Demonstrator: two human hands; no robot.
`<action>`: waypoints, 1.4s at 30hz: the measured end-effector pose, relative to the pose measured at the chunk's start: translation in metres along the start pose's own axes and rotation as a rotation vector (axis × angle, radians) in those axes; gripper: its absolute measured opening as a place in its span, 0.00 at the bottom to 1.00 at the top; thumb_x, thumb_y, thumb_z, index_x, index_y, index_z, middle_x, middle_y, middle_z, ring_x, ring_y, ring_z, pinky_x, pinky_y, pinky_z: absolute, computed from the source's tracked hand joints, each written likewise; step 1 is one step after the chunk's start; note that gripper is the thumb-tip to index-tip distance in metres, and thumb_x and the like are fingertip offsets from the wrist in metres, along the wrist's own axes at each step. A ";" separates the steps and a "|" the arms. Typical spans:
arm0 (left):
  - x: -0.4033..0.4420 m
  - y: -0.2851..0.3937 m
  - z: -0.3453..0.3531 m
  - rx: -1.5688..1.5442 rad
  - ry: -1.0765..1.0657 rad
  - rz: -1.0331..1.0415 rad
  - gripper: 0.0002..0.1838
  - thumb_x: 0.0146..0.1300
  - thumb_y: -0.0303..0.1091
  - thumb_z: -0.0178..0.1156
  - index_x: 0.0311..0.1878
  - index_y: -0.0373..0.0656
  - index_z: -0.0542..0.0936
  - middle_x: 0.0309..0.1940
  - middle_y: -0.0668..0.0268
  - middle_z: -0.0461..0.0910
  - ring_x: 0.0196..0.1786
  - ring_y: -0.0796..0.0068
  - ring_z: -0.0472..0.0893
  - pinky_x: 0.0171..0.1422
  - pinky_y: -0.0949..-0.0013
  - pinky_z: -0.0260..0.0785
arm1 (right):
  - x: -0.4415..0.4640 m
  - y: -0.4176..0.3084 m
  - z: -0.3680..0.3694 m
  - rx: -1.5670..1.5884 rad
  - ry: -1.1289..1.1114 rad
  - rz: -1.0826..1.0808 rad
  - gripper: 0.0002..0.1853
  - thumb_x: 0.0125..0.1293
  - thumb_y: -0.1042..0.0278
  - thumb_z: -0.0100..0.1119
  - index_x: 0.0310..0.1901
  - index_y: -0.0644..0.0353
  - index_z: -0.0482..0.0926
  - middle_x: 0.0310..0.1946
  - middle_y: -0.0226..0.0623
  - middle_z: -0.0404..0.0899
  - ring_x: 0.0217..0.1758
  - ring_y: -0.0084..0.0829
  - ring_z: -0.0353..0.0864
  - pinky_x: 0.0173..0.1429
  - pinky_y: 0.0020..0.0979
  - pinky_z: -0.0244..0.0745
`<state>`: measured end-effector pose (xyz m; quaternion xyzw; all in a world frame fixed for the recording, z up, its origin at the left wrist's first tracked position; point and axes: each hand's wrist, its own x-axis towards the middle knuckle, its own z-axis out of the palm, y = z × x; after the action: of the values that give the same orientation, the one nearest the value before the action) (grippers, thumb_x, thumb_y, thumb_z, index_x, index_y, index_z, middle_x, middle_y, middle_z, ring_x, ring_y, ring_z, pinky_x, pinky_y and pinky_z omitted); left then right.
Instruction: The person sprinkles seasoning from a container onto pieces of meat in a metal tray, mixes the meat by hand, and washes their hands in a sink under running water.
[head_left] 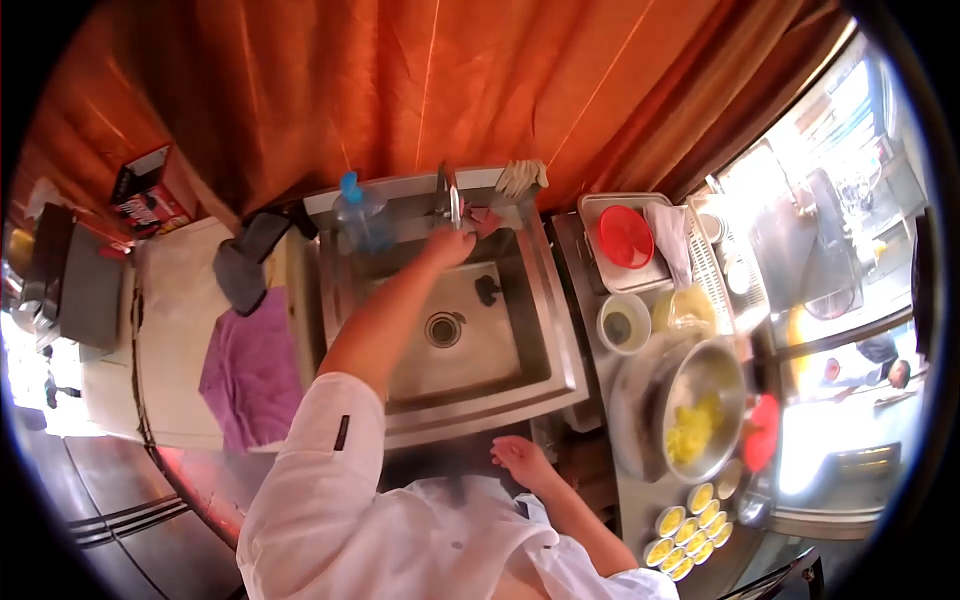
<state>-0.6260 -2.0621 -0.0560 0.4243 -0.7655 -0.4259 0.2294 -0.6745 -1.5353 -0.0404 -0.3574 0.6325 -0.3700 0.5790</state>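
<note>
My left hand [452, 246] reaches over the back of the sink [470, 345]. Its fingers look closed around the lower end of the metal faucet [452, 195]; the grip is partly hidden. Just right of it, a pinkish cloth [485, 220] lies on the back ledge. My right hand [520, 461] hangs in front of the sink's front edge, fingers loosely bent and apart, holding nothing. Inside the basin are a round drain [443, 329] and a small dark object [487, 290] whose kind I cannot make out.
A blue-topped bottle [364, 222] and pale gloves [522, 178] sit behind the sink. On the left counter lie a purple cloth [255, 375] and a grey cloth [243, 270]. At right are a red bowl [626, 237], a metal bowl [735, 400] with yellow food, and several small filled cups [690, 541].
</note>
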 end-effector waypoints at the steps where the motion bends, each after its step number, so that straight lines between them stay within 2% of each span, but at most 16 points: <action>1: 0.031 -0.008 0.011 -0.045 0.036 -0.036 0.25 0.68 0.43 0.64 0.64 0.43 0.76 0.39 0.53 0.88 0.39 0.53 0.87 0.45 0.54 0.78 | 0.006 -0.023 0.002 0.115 0.029 0.124 0.15 0.78 0.70 0.59 0.61 0.66 0.80 0.51 0.42 0.87 0.51 0.32 0.89 0.55 0.32 0.84; 6: 0.020 -0.079 0.078 -0.237 0.360 -0.093 0.16 0.67 0.43 0.63 0.52 0.44 0.81 0.37 0.51 0.85 0.40 0.52 0.86 0.46 0.55 0.77 | 0.062 -0.088 -0.018 0.150 0.004 0.241 0.16 0.80 0.66 0.60 0.63 0.65 0.79 0.50 0.40 0.87 0.50 0.30 0.87 0.55 0.31 0.82; 8: -0.042 -0.109 0.091 -0.182 -0.011 -0.251 0.19 0.71 0.38 0.61 0.61 0.43 0.76 0.40 0.53 0.87 0.44 0.57 0.87 0.49 0.59 0.77 | 0.092 -0.091 -0.022 0.253 0.033 0.265 0.18 0.80 0.63 0.59 0.64 0.65 0.79 0.50 0.40 0.87 0.50 0.31 0.87 0.55 0.31 0.83; 10: -0.113 -0.117 0.089 -0.510 -0.213 -0.378 0.19 0.73 0.35 0.60 0.64 0.42 0.75 0.43 0.57 0.87 0.47 0.65 0.87 0.51 0.64 0.79 | 0.125 -0.088 -0.035 0.648 -0.022 0.267 0.20 0.81 0.59 0.58 0.64 0.64 0.79 0.51 0.39 0.87 0.50 0.32 0.88 0.56 0.32 0.84; 12: -0.137 -0.072 0.070 -0.830 -0.122 -0.603 0.18 0.73 0.34 0.61 0.62 0.40 0.77 0.45 0.58 0.87 0.47 0.68 0.87 0.52 0.65 0.79 | 0.169 -0.121 -0.050 0.353 -0.104 0.276 0.22 0.82 0.53 0.55 0.64 0.63 0.79 0.55 0.40 0.86 0.55 0.32 0.87 0.59 0.35 0.83; 13: -0.147 -0.045 0.061 -0.983 -0.073 -0.718 0.17 0.73 0.33 0.61 0.61 0.40 0.78 0.47 0.59 0.87 0.48 0.70 0.87 0.53 0.66 0.80 | 0.199 -0.122 -0.053 0.503 -0.119 0.293 0.23 0.83 0.51 0.53 0.64 0.62 0.79 0.56 0.40 0.85 0.56 0.33 0.86 0.62 0.36 0.81; 16: -0.133 0.010 0.044 -1.159 -0.017 -0.704 0.16 0.75 0.35 0.59 0.61 0.40 0.79 0.47 0.61 0.87 0.48 0.69 0.87 0.53 0.63 0.81 | 0.271 -0.160 -0.042 1.024 -0.127 0.329 0.24 0.84 0.47 0.47 0.61 0.59 0.78 0.53 0.40 0.82 0.54 0.33 0.82 0.65 0.37 0.78; 20: -0.134 -0.034 0.065 -1.805 0.189 -0.586 0.21 0.83 0.49 0.46 0.64 0.46 0.78 0.55 0.64 0.85 0.59 0.68 0.84 0.65 0.61 0.77 | 0.347 -0.153 -0.003 1.334 -0.134 0.312 0.24 0.85 0.48 0.44 0.62 0.62 0.77 0.54 0.40 0.82 0.54 0.36 0.81 0.65 0.35 0.77; 23: -0.135 0.040 0.058 -1.607 0.499 -0.606 0.21 0.84 0.51 0.44 0.60 0.47 0.79 0.56 0.65 0.85 0.60 0.66 0.82 0.68 0.58 0.74 | 0.384 -0.122 0.028 1.336 -0.003 0.342 0.26 0.85 0.49 0.42 0.66 0.63 0.75 0.56 0.41 0.82 0.54 0.37 0.81 0.65 0.37 0.77; 26: -0.145 0.029 0.066 -1.344 0.523 -1.066 0.21 0.83 0.52 0.44 0.57 0.47 0.79 0.57 0.62 0.84 0.60 0.63 0.82 0.65 0.56 0.75 | 0.400 -0.087 0.045 0.894 -0.042 0.212 0.27 0.85 0.48 0.40 0.68 0.63 0.74 0.58 0.44 0.82 0.54 0.38 0.81 0.65 0.39 0.76; 29: -0.146 -0.026 0.062 -1.547 0.350 -0.674 0.24 0.81 0.59 0.49 0.54 0.47 0.80 0.48 0.66 0.84 0.49 0.67 0.83 0.55 0.58 0.79 | 0.357 -0.135 0.030 0.186 -0.122 0.112 0.29 0.83 0.45 0.44 0.65 0.64 0.76 0.55 0.46 0.83 0.56 0.39 0.82 0.66 0.39 0.75; 32: -0.126 -0.053 0.050 -1.682 -0.071 -0.861 0.22 0.78 0.54 0.54 0.56 0.45 0.81 0.43 0.61 0.86 0.44 0.62 0.86 0.50 0.58 0.81 | 0.332 -0.125 0.034 -0.122 0.100 -0.516 0.32 0.77 0.39 0.52 0.59 0.66 0.81 0.51 0.56 0.86 0.65 0.49 0.80 0.68 0.43 0.73; 33: -0.123 -0.034 0.049 -1.679 -0.151 -0.965 0.21 0.76 0.53 0.58 0.55 0.44 0.81 0.38 0.60 0.86 0.39 0.60 0.86 0.46 0.59 0.82 | 0.322 -0.131 0.017 -0.177 0.053 -0.490 0.32 0.75 0.39 0.55 0.58 0.66 0.81 0.49 0.55 0.86 0.64 0.49 0.81 0.65 0.44 0.74; 37: -0.127 0.002 0.081 -1.485 0.218 -0.838 0.15 0.72 0.47 0.62 0.50 0.46 0.82 0.35 0.64 0.85 0.36 0.66 0.83 0.42 0.62 0.79 | 0.340 -0.116 0.001 -0.054 -0.107 -0.117 0.26 0.68 0.44 0.62 0.51 0.63 0.83 0.39 0.47 0.85 0.46 0.47 0.85 0.47 0.45 0.80; 40: -0.144 -0.008 0.099 -1.183 0.441 -0.693 0.11 0.69 0.41 0.65 0.47 0.47 0.82 0.33 0.65 0.84 0.35 0.68 0.82 0.40 0.64 0.77 | 0.362 -0.111 0.023 0.708 0.122 0.286 0.17 0.69 0.51 0.61 0.44 0.58 0.82 0.33 0.39 0.82 0.35 0.40 0.83 0.37 0.42 0.78; 42: -0.156 -0.062 0.118 -0.789 0.486 -0.552 0.10 0.66 0.36 0.66 0.47 0.45 0.82 0.33 0.65 0.84 0.36 0.68 0.83 0.41 0.63 0.78 | 0.361 -0.107 0.018 0.809 0.192 0.377 0.15 0.70 0.51 0.59 0.42 0.56 0.81 0.33 0.37 0.82 0.34 0.36 0.82 0.37 0.39 0.78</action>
<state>-0.5986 -1.8933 -0.1694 0.5774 -0.3323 -0.6153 0.4214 -0.6804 -1.9049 -0.1157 0.0548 0.5419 -0.5069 0.6681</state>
